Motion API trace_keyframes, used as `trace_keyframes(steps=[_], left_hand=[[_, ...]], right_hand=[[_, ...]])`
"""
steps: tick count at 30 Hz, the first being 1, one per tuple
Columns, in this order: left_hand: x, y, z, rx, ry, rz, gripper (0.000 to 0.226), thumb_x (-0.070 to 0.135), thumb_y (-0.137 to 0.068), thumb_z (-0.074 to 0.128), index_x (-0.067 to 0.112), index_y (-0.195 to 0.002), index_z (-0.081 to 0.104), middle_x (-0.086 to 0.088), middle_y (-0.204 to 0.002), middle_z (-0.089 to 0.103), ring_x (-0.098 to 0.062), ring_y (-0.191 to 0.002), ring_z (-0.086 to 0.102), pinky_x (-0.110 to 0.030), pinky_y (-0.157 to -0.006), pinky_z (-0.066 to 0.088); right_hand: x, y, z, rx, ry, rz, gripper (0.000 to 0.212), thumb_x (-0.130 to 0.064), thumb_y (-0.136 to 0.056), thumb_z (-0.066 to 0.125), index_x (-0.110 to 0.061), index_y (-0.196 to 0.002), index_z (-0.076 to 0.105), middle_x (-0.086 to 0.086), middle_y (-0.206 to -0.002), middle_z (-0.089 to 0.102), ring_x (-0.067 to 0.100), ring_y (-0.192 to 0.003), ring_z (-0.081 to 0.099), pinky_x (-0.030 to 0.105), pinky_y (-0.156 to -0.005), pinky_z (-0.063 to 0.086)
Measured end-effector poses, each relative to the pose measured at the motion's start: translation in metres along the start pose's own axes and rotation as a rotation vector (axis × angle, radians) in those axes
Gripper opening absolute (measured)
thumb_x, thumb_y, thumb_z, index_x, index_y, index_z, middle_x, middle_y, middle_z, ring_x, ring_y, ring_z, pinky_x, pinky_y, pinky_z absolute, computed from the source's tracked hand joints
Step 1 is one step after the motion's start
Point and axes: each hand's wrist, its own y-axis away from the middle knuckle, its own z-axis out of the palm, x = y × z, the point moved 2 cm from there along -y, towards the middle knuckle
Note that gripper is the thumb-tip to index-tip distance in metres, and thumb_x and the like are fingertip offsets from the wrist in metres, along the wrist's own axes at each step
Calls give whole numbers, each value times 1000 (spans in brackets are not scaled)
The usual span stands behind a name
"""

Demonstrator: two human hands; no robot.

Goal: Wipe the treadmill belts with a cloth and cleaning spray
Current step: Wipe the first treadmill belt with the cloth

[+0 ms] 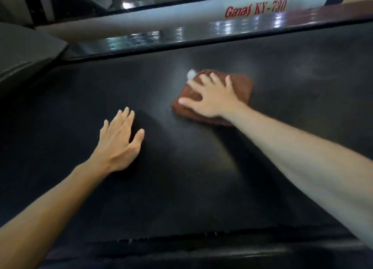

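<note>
head: right hand (pixel 212 99) flat, fingers spread, pressing brown cloth (pixel 242 89) onto belt (pixel 181 178); left hand (pixel 119 141) flat, empty.

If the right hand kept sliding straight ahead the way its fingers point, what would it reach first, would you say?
The right hand, pressing the brown cloth, points up-left. First comes a small white blob at the cloth's edge, probably foam, then bare belt up to the glossy side rail.

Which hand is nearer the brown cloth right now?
Right. The right hand lies flat on top of the brown cloth, fingers spread, pressing it onto the belt. The left hand is open on the belt, apart from the cloth, to its left and nearer the person.
</note>
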Motion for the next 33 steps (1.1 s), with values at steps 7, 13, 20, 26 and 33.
trace_keyframes(steps=[7, 13, 20, 26, 33], left_hand=[[-17, 29, 8, -18, 7, 18, 72, 49, -104, 28, 12, -163, 10, -1, -171, 2, -13, -157, -5, -41, -126, -6], [-16, 39, 0, 33, 50, 50, 85, 54, -90, 22, 13, -164, 11, 0, -171, 3, -11, -157, -4, -40, -127, -6], [-3, 43, 3, 9, 52, 86, 84, 52, -91, 21, 12, -164, 11, 0, -172, 4, -11, -157, -3, -41, -127, -5], [39, 31, 16, -35, 54, 107, 78, 51, -97, 20, 12, -164, 8, 0, -172, 2, -11, -157, -4, -41, -127, -7], [116, 24, 37, -73, 66, 288, 80, 51, -95, 17, 11, -164, 7, -1, -172, 2, -12, -157, -5, -42, -128, -6]], right_hand=[[-11, 13, 9, -32, -29, -105, 89, -96, -82, 22, -53, -159, 18, -7, -174, 9, 22, -160, 3, 59, -126, -3], [-66, 60, 21, -28, 11, -219, 85, -91, -86, 20, -51, -161, 12, -5, -174, 4, 24, -160, -4, 62, -124, -7], [-10, 86, 13, -60, 0, -161, 93, -97, -76, 15, -56, -159, 14, -11, -174, 5, 17, -160, -3, 57, -126, -8], [-21, 103, 20, -28, 31, -173, 91, -93, -79, 10, -52, -161, 10, -5, -174, 2, 23, -160, -5, 62, -125, -7], [123, 162, -4, -32, 14, 112, 94, -97, -72, 7, -59, -158, 10, -11, -174, 4, 16, -160, -2, 55, -127, -4]])
